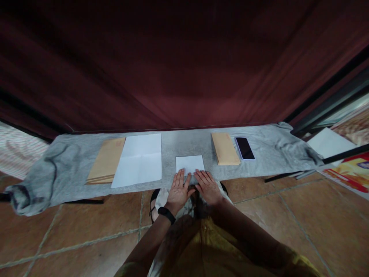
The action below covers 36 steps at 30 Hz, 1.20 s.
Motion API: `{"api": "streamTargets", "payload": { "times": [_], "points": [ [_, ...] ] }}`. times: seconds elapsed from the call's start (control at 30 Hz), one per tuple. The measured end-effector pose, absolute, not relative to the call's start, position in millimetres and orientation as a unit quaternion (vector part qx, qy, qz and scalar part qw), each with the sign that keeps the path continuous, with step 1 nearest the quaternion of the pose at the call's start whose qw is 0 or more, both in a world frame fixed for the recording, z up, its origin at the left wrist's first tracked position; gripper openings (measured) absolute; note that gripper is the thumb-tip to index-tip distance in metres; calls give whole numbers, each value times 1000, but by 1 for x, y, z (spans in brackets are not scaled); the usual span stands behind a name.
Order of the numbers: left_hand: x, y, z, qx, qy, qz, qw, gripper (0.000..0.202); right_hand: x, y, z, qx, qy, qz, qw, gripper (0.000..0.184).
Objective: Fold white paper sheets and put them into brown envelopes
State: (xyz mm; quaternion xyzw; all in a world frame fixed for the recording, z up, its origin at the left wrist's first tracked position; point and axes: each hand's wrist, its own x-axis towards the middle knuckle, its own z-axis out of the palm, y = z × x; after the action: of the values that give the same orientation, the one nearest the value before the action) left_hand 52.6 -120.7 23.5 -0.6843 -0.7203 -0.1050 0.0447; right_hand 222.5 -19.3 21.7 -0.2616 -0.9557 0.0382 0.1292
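Observation:
A small white folded sheet of paper (189, 162) lies flat on the grey cloth in front of me. My left hand (179, 189), with a black band on its wrist, rests its outstretched fingertips on the sheet's near left edge. On the near right edge lie the fingers of my right hand (208, 186), also stretched out flat. Both thumbs point inward, close to each other. To the left, larger white paper (141, 161) with faint creases overlaps a stack of brown envelopes (106, 158). Another pile of brown envelopes (225, 149) sits to the right.
A phone (245, 148) lies right of the envelopes. Grey cloth (187, 140) covers the narrow bench, bunched at both ends. A dark red curtain-like fabric (184, 92) hangs behind it. At far right are a white board (331, 142) and a red-yellow printed box (353, 173).

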Motion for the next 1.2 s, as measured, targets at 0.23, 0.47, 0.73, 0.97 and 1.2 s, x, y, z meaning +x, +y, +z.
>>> {"api": "streamTargets", "payload": {
  "times": [0.23, 0.47, 0.73, 0.97, 1.2],
  "points": [
    [53, -120, 22, -684, -721, -103, 43, 77, 241, -13, 17, -278, -951, 38, 130, 58],
    [55, -121, 29, -683, -722, -100, 34, 78, 258, -5, 13, -290, -948, 26, 124, 61],
    [54, -120, 28, -683, -723, -97, 32, 75, 244, -14, 27, -291, -944, 48, 147, 58],
    [53, -121, 28, -688, -721, -82, 34, 71, 204, -31, 35, -249, -955, 68, 144, 54],
    [51, -121, 26, -684, -723, -84, 53, 68, 204, -28, 30, -253, -956, 63, 134, 55]
  ]
}}
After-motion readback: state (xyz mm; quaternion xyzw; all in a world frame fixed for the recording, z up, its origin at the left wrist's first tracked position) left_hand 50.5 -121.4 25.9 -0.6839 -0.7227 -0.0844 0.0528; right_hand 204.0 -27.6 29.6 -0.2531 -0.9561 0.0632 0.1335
